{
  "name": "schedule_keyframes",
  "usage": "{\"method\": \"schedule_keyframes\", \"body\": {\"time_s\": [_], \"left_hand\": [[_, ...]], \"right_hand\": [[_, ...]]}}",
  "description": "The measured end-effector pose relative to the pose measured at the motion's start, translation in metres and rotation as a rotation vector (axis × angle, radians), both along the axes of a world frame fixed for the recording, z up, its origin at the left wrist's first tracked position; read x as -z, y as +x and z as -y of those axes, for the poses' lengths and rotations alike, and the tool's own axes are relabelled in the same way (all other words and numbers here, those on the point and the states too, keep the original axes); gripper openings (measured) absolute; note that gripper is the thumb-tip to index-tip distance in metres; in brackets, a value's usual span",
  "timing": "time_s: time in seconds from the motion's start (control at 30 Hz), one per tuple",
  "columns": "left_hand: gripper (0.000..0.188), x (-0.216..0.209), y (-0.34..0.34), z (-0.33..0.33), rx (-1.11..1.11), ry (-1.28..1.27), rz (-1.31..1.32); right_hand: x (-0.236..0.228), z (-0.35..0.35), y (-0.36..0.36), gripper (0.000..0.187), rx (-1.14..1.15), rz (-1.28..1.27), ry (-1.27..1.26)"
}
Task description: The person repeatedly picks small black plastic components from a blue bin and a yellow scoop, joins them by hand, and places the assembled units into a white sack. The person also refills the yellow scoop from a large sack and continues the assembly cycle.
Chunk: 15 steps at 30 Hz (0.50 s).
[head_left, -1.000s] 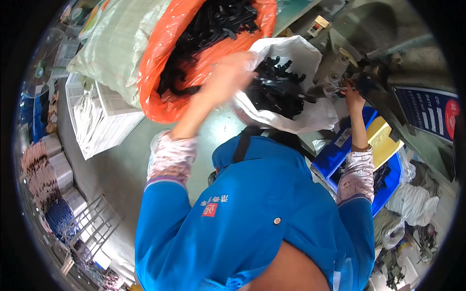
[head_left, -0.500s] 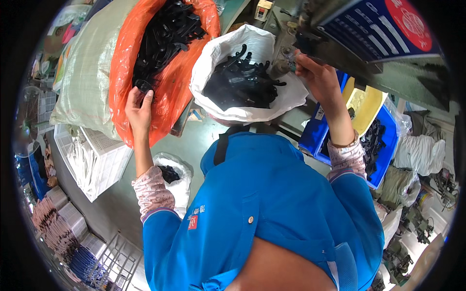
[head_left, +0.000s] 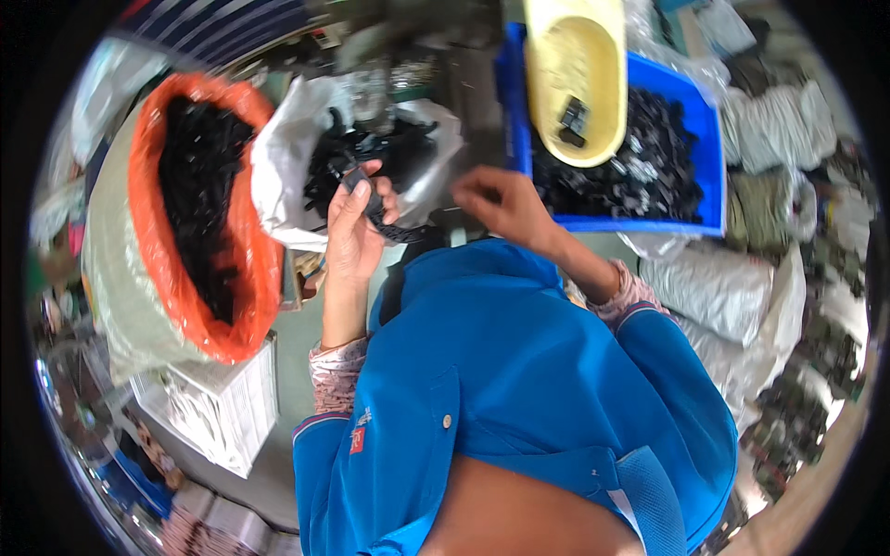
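My left hand (head_left: 357,222) is closed round a curved black plastic part (head_left: 378,208), which hangs down toward my lap over the near edge of a white sack (head_left: 283,208). Dark pieces of similar look (head_left: 324,176) fill that sack. To the right, my right hand (head_left: 501,204) is raised over the gap between the sack and a blue bin (head_left: 640,225). Its fingers are curled together and a little blurred. Whatever they may pinch cannot be made out.
An orange-lined sack (head_left: 153,185) of black parts stands on the left, above a white plastic crate (head_left: 232,398). The blue bin holds small black pieces, with a yellow tray (head_left: 565,56) resting over it. A blurred machine (head_left: 371,88) overhangs the white sack.
My left hand has left the orange-lined sack and come to the white one, now holding a black part. My right hand has come down from the machine. The view has swung right.
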<state>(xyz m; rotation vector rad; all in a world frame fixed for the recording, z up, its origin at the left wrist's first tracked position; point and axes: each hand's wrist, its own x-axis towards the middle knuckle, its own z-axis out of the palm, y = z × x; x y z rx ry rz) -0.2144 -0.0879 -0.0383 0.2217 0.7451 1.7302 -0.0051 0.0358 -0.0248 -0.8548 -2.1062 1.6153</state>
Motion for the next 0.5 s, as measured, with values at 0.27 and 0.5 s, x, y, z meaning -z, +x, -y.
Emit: {"method": "schedule_keyframes", "body": {"time_s": [0.27, 0.5], "left_hand": [[0.012, -0.006, 0.08, -0.043, 0.137, -0.212, -0.363], [0.016, -0.017, 0.153, -0.074, 0.331, -0.211, -0.499]], "right_hand": [[0.0, -0.054, 0.19, 0.024, 0.376, 0.673, 0.571], [0.03, -0.105, 0.221, 0.037, 0.061, 0.661, 0.625]]}}
